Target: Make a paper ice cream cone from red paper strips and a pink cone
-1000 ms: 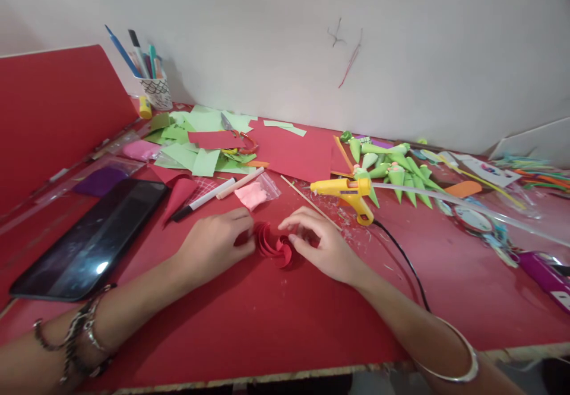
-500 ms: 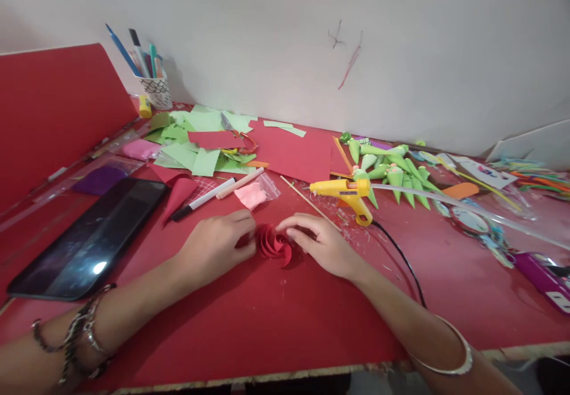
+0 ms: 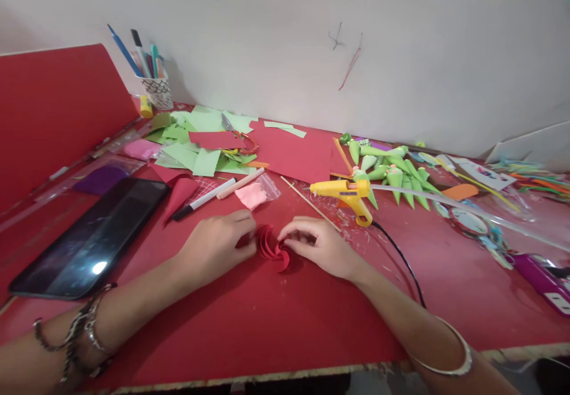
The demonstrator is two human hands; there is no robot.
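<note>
A curled spiral of red paper (image 3: 269, 249) rests on the red tabletop between my hands, its strips fanned into loose coils. My left hand (image 3: 222, 237) pinches the spiral's left side, fingers bent and thumb tip against the paper. On the other side my right hand (image 3: 318, 242) has its thumb and forefinger closed on the inner coils. Behind my hands lie a small bag of pink clay (image 3: 252, 195), a white marker with a black cap (image 3: 203, 199) and a thin wooden stick (image 3: 309, 203). A yellow glue gun (image 3: 345, 192) lies beyond my right hand.
A black phone (image 3: 91, 237) lies at the left. Green paper scraps (image 3: 187, 154) and scissors (image 3: 231, 129) are piled at the back. Green paper cones (image 3: 396, 172) sit at the back right; a black cable (image 3: 403, 258) runs to the front edge. A pen cup (image 3: 155, 91) stands by the wall.
My right thumb and fingers have drawn together on the paper spiral. Its inner coils have shifted slightly toward me and opened apart. My left hand has stayed in place.
</note>
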